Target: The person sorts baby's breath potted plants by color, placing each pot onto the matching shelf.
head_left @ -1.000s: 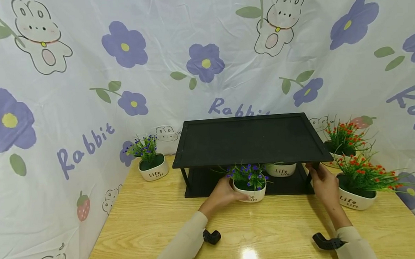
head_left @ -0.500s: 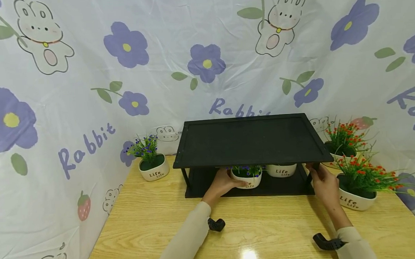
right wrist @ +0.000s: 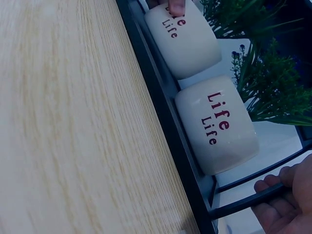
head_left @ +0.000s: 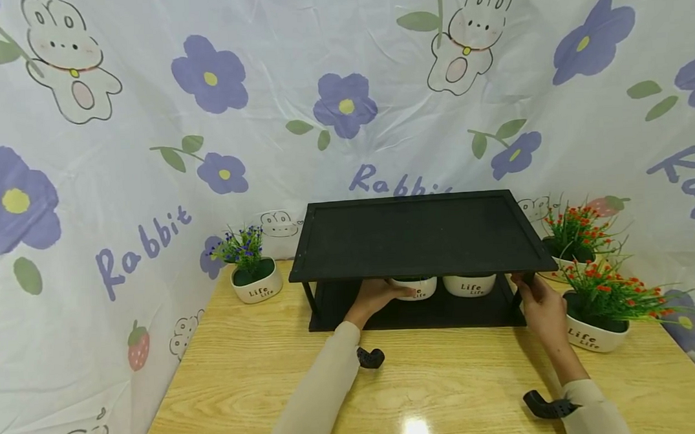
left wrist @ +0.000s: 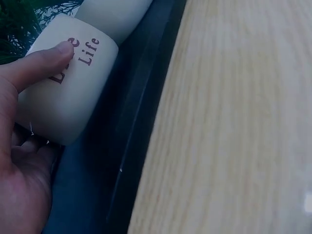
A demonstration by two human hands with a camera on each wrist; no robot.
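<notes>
My left hand [head_left: 379,294] reaches under the top board of a black two-tier shelf [head_left: 424,233] and grips a white flower pot [head_left: 425,287]. Its thumb lies across the "Life" lettering, while the other fingers go round the pot's side in the left wrist view. Green foliage rises from this pot [left wrist: 73,102]. Just to its right on the lower board stands a second white flower pot [right wrist: 219,131] with a purple-flowered plant. My right hand [head_left: 545,310] holds the shelf's front right post [right wrist: 248,201], fingers curled round it. The top board hides the plants in the head view.
A potted purple-flowered plant [head_left: 257,289] stands on the wooden table [head_left: 436,381] left of the shelf. Two pots with orange-red flowers, a front one [head_left: 597,332] and a back one [head_left: 576,246], stand at right. A printed curtain [head_left: 295,83] hangs behind.
My left hand has moved the flower pot back from the shelf's front edge to beneath the top board, beside the second pot. My right hand stays on the post.
</notes>
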